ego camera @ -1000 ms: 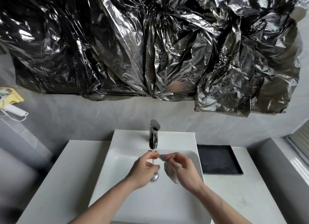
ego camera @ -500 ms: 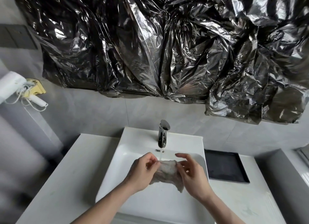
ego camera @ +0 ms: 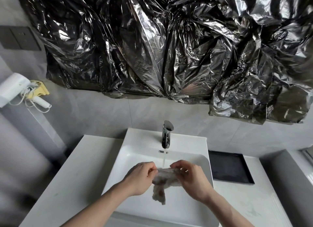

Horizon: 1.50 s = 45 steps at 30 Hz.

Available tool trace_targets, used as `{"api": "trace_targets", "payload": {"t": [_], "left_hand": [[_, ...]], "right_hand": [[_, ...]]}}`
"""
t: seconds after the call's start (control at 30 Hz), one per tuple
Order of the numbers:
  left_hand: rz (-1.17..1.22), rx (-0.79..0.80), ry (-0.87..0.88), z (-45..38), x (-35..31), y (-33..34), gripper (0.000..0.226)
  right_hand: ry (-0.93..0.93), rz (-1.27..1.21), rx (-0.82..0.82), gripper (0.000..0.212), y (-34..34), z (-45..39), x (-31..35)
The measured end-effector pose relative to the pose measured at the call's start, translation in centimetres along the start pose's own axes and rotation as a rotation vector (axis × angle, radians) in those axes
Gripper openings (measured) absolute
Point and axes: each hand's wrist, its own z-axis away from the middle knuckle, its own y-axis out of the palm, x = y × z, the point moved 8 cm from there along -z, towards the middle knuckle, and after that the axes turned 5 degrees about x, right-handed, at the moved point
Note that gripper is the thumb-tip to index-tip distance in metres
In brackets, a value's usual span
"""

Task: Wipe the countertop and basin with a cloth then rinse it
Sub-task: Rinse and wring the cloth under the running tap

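You've got the cloth (ego camera: pixel 166 176) stretched between both hands right over the basin (ego camera: pixel 135 160), and the stream of water (ego camera: pixel 164 160) from the chrome faucet (ego camera: pixel 166 136) lands on its top edge. Your left hand (ego camera: pixel 140 177) has its fingers curled in, pinching the left end of the cloth, and your right hand (ego camera: pixel 191 179) does the same on the right end, fingertips clamped on the fabric. A loose tail of the cloth hangs down between your wrists, above the basin floor. The white countertop (ego camera: pixel 71 176) runs along both sides, with 1 black tray (ego camera: pixel 229 169) sitting just right of the basin. Crinkly black plastic sheeting (ego camera: pixel 169 49) covers the wall above, and a white hair dryer (ego camera: pixel 15 88) hangs on the left.
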Motion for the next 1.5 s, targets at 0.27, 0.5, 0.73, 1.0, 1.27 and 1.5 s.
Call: {"api": "trace_targets", "payload": {"t": [0.27,0.5,0.73,1.0,1.27,1.5], "left_hand": [[0.27,-0.184,0.036,-0.9,0.1,-2.1,0.021],[0.103,-0.014,-0.06,-2.8,3.8,0.1,0.062],[0.227,-0.038,-0.119,-5.8,5.9,1.8,0.061],[0.271,0.012,-0.257,-10.8,6.2,3.6,0.027],[0.23,0.165,-0.32,-13.9,6.4,5.6,0.042],[0.116,0.174,-0.263,-14.7,5.9,5.5,0.04]], "right_hand": [[0.053,0.115,-0.078,0.043,-1.2,-1.4,-3.0],[0.296,-0.019,-0.081,0.029,0.0,-2.0,-8.7],[0.429,-0.246,-0.085,0.034,1.8,-3.8,-11.8],[0.524,-0.406,-0.125,0.033,1.1,-6.9,-14.2],[0.558,-0.479,-0.143,0.033,0.1,-8.6,-16.0],[0.559,-0.547,-0.192,0.029,-0.7,-9.5,-17.1]]}}
